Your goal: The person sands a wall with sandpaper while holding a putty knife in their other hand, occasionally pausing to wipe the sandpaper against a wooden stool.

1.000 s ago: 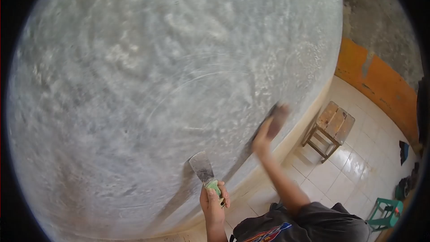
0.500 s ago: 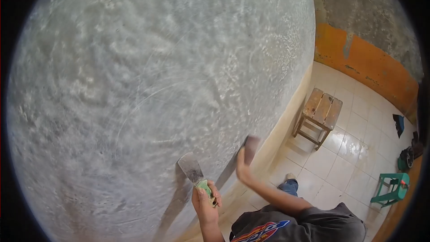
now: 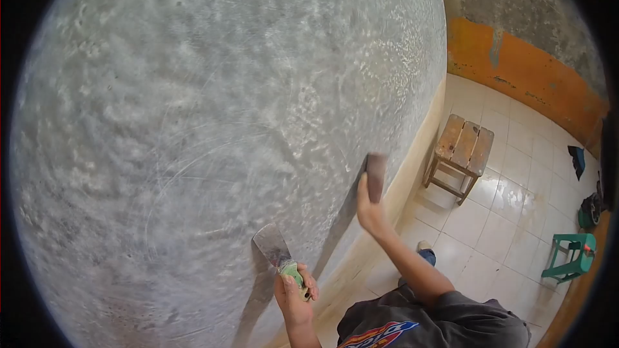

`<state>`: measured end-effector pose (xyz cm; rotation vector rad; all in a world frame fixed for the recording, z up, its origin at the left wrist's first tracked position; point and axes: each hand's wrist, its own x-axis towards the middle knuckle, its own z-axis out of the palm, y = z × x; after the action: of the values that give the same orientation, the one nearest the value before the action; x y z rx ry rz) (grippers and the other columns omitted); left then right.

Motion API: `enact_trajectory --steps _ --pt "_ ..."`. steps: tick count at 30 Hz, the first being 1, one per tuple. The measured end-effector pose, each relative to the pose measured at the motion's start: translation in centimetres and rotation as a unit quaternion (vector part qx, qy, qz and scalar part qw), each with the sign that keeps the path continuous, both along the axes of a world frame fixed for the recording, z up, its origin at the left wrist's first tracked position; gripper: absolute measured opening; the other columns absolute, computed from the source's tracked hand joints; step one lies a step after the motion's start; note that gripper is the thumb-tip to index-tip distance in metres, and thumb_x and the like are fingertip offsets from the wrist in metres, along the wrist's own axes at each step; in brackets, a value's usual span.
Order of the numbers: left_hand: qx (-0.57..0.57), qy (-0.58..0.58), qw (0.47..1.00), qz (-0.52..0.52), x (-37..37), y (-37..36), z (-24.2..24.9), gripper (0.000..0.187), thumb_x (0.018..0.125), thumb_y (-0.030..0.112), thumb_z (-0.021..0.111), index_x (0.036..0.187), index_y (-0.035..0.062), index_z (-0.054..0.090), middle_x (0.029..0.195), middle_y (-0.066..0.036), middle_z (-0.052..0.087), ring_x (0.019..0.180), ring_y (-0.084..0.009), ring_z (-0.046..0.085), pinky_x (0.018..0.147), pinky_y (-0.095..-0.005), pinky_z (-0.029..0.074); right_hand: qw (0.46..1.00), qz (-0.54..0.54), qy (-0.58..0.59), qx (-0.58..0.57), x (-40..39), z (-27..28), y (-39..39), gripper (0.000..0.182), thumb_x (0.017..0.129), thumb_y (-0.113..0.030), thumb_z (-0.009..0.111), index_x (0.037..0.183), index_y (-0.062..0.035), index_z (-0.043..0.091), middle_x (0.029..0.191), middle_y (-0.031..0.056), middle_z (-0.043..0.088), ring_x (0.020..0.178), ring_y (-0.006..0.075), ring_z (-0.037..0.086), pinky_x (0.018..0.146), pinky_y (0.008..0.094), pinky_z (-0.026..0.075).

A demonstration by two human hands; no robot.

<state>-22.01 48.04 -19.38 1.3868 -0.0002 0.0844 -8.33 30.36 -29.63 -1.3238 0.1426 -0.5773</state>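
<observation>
My left hand [image 3: 295,293] is closed round the green handle of a scraper [image 3: 272,245], whose wide metal blade points up and left close to the grey wall [image 3: 193,122]. Higher and to the right, my right hand [image 3: 369,207] grips a flat reddish-brown block [image 3: 376,177] against the wall near its right edge. The block is a little blurred. Thin curved scratch lines and mottled pale patches mark the wall surface.
A wooden stool [image 3: 464,145] stands on the white tiled floor [image 3: 480,219] to the right. Farther right are a green plastic stool [image 3: 570,258] and a dark bucket-like object [image 3: 588,211]. An orange-painted wall band [image 3: 529,67] runs behind.
My right hand has moved up and slightly right along the wall with the block, which is now more upright. My left hand with the scraper has barely moved. The view has shifted slightly.
</observation>
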Motion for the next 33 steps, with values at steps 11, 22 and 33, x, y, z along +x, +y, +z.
enact_trajectory --steps 11,22,33 --pt "0.003 0.006 1.000 -0.007 1.1 -1.1 -0.4 0.045 0.096 0.044 0.049 0.104 -0.0002 0.051 0.069 -0.005 0.049 0.051 -0.0116 0.045 0.044 -0.0251 0.035 0.966 -0.088 -0.102 -0.220 0.3 3.9 -0.2 0.062 0.088 -0.003 0.053 0.144 0.0012 0.028 0.150 0.0322 0.013 0.138 0.0503 0.014 0.112 0.0513 0.015" --pt "0.011 -0.013 0.999 -0.027 2.1 -2.1 0.5 0.046 0.096 0.046 0.048 0.104 0.0005 0.050 0.069 -0.004 0.048 0.051 -0.0115 0.045 0.042 -0.0253 0.035 0.953 -0.084 -0.118 -0.265 -1.4 4.6 0.1 0.058 0.088 -0.006 0.051 0.143 -0.0031 0.033 0.148 0.0345 0.017 0.136 0.0526 0.018 0.109 0.0532 0.020" --pt "0.009 -0.002 1.000 -0.017 1.9 -2.7 -0.3 0.044 0.096 0.045 0.047 0.104 0.0016 0.050 0.068 -0.003 0.048 0.051 -0.0114 0.045 0.042 -0.0250 0.035 0.956 -0.050 -0.104 -0.271 -3.1 3.1 0.5 0.062 0.088 -0.007 0.053 0.146 -0.0083 0.032 0.147 0.0345 0.019 0.135 0.0525 0.021 0.107 0.0557 0.022"
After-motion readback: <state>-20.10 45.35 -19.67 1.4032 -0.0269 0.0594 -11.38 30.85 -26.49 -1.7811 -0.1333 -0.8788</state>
